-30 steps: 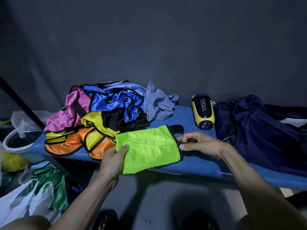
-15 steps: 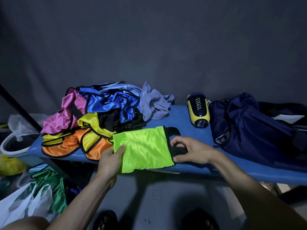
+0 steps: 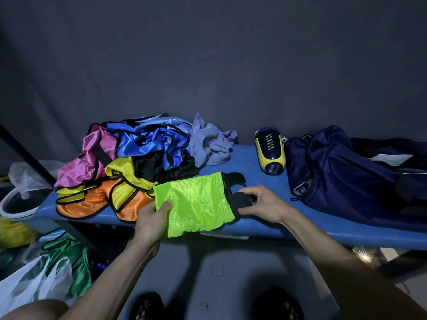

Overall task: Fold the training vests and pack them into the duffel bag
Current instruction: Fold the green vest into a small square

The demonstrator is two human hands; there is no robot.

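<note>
no readable writing; pale marks on yellow-navy speaker (image 3: 270,155) too small. neon green vest (image 3: 196,203) folded at blue bench (image 3: 254,181) front edge; left hand (image 3: 151,221) pinches its corner, right hand (image 3: 263,204) grips its black trim. vest pile (image 3: 129,162) left, duffel bag (image 3: 346,174) right.

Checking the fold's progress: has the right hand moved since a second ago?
Yes. The right hand has slid left toward the green vest, away from the duffel bag, and now grips the vest's black strap.

Shiny, slippery cloth on the green vest (image 3: 196,202) (tiny mesh holes show), glossy satin on the vest pile (image 3: 129,158), soft matt padding on the desk (image 3: 249,167).
</note>
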